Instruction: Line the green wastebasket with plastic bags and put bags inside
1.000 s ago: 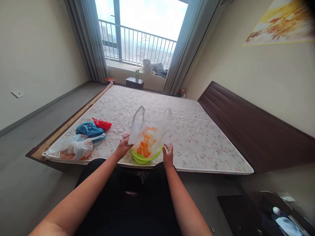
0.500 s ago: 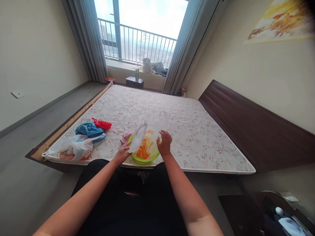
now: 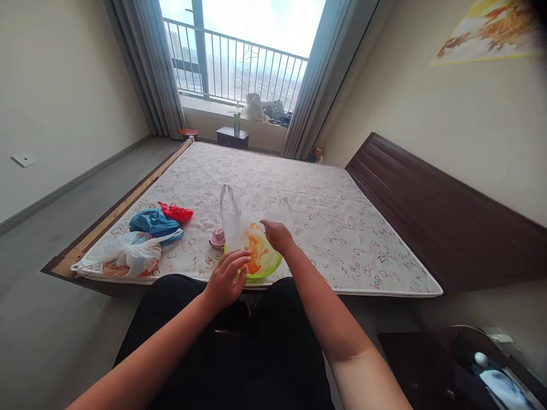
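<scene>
A translucent white plastic bag [image 3: 232, 225] with orange print lines a round lime-green basket [image 3: 273, 267] at the mattress's near edge. The bag's two handle loops stand up above the rim. My left hand [image 3: 228, 276] is at the basket's near left side, its fingers stretched and the thumb apart, with nothing in it. Over the far right part of the basket, my right hand [image 3: 277, 234] reaches in at the bag, fingers pointing left and partly hidden; they look apart. A pink item [image 3: 217, 238], perhaps cloth, lies just left of the basket.
On the mattress [image 3: 342, 250], to the left, lie a red plastic bag [image 3: 176, 212], a blue plastic bag [image 3: 154, 222] and a filled white plastic bag [image 3: 132, 254]. A dark headboard [image 3: 427, 205] rises at right. Beyond the bed stands a small nightstand [image 3: 233, 138] with a green bottle [image 3: 237, 123].
My left hand has let go of the bag's left side and come nearer, to the right. That handle now stands upright. My right hand has moved left and slightly farther over the bag.
</scene>
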Tool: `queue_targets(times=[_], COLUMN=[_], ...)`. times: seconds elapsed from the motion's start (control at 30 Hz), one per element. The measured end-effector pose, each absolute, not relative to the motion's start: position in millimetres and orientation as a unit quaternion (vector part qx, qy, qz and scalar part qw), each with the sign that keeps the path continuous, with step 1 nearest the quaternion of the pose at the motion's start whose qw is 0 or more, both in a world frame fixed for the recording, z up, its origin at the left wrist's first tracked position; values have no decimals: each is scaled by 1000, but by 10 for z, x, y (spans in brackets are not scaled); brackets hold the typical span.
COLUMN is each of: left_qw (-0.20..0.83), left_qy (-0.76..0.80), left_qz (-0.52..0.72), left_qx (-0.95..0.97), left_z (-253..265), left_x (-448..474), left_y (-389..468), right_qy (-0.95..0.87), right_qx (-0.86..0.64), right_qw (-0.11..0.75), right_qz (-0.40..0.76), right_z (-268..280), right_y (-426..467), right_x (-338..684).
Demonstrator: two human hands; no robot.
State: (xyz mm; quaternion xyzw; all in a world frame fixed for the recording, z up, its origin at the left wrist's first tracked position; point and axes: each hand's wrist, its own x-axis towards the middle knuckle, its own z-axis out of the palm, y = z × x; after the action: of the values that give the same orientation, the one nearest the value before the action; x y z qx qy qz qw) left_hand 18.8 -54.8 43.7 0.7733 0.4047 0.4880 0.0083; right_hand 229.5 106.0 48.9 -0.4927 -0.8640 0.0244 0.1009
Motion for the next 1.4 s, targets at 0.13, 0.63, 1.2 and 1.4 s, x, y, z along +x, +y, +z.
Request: queue_targets(times=[0.13, 0.63, 1.2, 1.4], left_qw=[-7, -169, -88, 17], left_qy=[395, 332, 207, 278], left_qz=[356, 66, 36, 62], left_qx=[847, 926, 974, 958], left_z=[649, 477, 31, -204], left_x=[389, 360, -242, -362], left_y=[-261, 650, 148, 34], right_qy=[-884, -912, -964, -964], right_qx=[-457, -408, -255, -259], right_qw=[94, 36, -62, -49], right_qz=[27, -20, -34, -36], right_z=[524, 286, -270, -359], right_y=[809, 474, 391, 382], right_x=[2319, 2727, 3034, 3014])
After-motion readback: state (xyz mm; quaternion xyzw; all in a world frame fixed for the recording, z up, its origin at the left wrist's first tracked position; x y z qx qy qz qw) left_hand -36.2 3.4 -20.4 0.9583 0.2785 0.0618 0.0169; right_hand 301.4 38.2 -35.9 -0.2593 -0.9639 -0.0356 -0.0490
